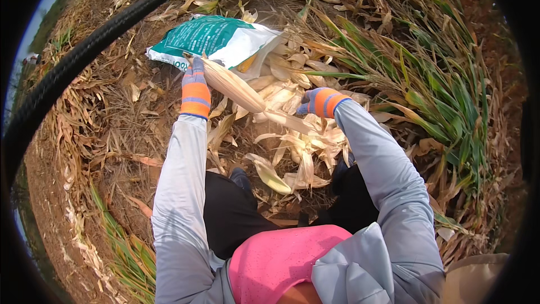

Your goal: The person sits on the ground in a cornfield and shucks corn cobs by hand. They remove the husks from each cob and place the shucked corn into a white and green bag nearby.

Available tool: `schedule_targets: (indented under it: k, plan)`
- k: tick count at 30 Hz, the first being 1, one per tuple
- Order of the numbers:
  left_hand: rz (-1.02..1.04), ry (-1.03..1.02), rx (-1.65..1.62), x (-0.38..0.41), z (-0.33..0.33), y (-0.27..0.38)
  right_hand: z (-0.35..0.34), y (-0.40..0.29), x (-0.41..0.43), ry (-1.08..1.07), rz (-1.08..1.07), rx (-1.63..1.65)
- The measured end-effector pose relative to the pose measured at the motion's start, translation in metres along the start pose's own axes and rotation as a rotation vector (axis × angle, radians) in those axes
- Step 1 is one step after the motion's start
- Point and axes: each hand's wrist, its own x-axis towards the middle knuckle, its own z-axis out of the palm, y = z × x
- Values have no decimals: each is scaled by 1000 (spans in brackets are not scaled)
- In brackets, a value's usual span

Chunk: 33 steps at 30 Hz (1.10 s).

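Observation:
A maize ear in its dry, pale husk (234, 86) slants across the middle, in the grip of my left hand (196, 86) at its upper end. That hand wears a grey and orange glove. My right hand (319, 102), gloved alike, is near the ear's lower end, just above a trailing strip of husk (291, 122). Whether its fingers pinch anything is hard to see. Beyond the ear lies a green and white plastic sack (198, 36) bearing writing. A yellow maize cob (247, 64) shows through or at its mouth.
Loose husks (303, 152) pile up between my shoes, with a pale green-yellow husk piece (270, 175) among them. Cut maize stalks with green leaves (434, 93) lie along the right. Dry straw (122, 131) covers the soil at left. A black cable (97, 38) crosses the upper left.

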Motion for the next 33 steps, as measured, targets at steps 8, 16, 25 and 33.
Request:
schedule_targets:
  k: [8, 16, 25, 33]
  plan:
    - [-122, -333, -72, -19, 37, -24, 30, -46, 18, 257, -254, 336]
    - [-82, -393, 123, -28, 42, -5, 21, -59, -1, 368, -114, 250]
    - [-20, -273, 284, -38, 47, -10, 23, -56, 1, 403, -66, 116]
    - [-6, -189, 430, -11, 35, -40, 41, -53, 29, 455, -144, 335]
